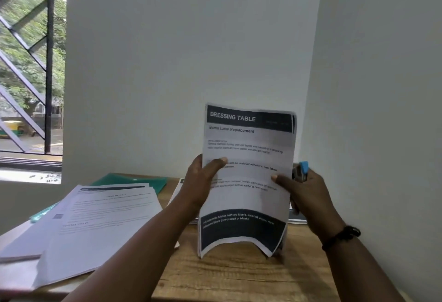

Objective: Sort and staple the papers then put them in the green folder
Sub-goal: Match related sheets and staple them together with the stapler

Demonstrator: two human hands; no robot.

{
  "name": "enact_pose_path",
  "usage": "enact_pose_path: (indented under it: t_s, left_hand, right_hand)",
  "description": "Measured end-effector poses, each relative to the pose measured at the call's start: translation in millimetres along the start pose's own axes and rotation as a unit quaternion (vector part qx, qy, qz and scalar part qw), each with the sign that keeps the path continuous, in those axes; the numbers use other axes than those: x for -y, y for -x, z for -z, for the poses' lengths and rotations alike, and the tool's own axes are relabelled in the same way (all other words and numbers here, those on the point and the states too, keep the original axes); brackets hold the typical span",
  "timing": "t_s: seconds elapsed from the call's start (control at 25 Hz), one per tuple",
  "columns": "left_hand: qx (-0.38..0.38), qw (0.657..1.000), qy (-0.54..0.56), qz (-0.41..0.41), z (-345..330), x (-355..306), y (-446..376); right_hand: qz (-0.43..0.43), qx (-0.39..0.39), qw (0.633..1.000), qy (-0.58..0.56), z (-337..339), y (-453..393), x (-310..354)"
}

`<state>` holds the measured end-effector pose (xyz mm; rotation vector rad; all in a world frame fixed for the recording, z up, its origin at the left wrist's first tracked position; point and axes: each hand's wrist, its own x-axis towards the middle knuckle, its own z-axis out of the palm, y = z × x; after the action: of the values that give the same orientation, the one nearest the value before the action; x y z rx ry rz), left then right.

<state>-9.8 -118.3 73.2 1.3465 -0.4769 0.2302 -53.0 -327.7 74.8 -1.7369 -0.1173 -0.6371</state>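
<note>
Head view: left hand and right hand pinch the upright paper sheaf above the wooden desk; right fingers also curl round a blue stapler.

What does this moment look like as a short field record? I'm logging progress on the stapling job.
held papers: "DRESSING TABLE" sheets, upright, bottom edge on the wooden table
left hand: grips the sheets' left edge
right hand: pinches the right edge, also holding a blue stapler
other papers: stack lying at left
green folder: flat, partly under that stack
stapled yet: cannot tell
</note>
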Motion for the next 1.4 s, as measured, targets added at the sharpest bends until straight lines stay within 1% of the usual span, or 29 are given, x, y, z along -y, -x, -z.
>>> enact_pose_path:
  t_s: [0.12,0.2,0.32,0.4,0.52,0.6,0.64,0.72,0.8,0.84,0.92,1.04,1.12,1.28,1.4]
  left_hand:
    - [-0.013,1.000,0.012,0.013,15,-3,-9]
    - [0.003,0.999,0.012,0.035,20,-8,-15]
    - [0.034,0.998,0.021,0.044,22,-15,-19]
    - [0.039,0.999,0.002,0.019,29,-34,-24]
    - [0.028,0.995,-0.084,-0.045,48,-86,-36]
    - [0.065,0.977,-0.188,-0.082,58,-123,-40]
    - [0.093,0.962,-0.242,-0.084,60,-138,-41]
    - [0.144,0.930,-0.334,-0.045,59,-156,-40]
    - [0.201,0.904,-0.376,0.039,58,-154,-37]
    - [0.221,0.898,-0.370,0.085,60,-145,-36]
    - [0.236,0.901,-0.326,0.164,69,-119,-32]
    - [0.220,0.914,-0.245,0.236,79,-79,-24]
    - [0.215,0.922,-0.219,0.234,83,-65,-26]
    - [0.216,0.940,-0.171,0.204,89,-75,-39]
    - [0.190,0.942,-0.195,0.196,85,-69,-41]
  right_hand:
    - [-0.046,-0.004,0.999,0.011,-3,10,-17]
    - [-0.069,-0.006,0.998,0.001,-6,11,-23]
    - [-0.075,-0.013,0.997,-0.001,-5,10,-23]
    - [-0.061,-0.003,0.998,0.023,-1,8,-17]
    - [-0.025,0.037,0.997,0.055,11,0,2]
    - [-0.006,0.065,0.993,0.097,20,-10,20]
    - [0.004,0.076,0.990,0.119,24,-16,29]
    - [0.027,0.100,0.982,0.156,30,-29,49]
    - [0.051,0.123,0.968,0.213,34,-42,71]
    - [0.062,0.132,0.958,0.248,34,-49,80]
    - [0.083,0.145,0.936,0.311,31,-63,94]
    - [0.104,0.162,0.901,0.389,18,-75,96]
    - [0.114,0.171,0.894,0.399,11,-77,90]
    - [0.112,0.175,0.903,0.376,8,-74,80]
    - [0.095,0.187,0.903,0.374,6,-74,77]
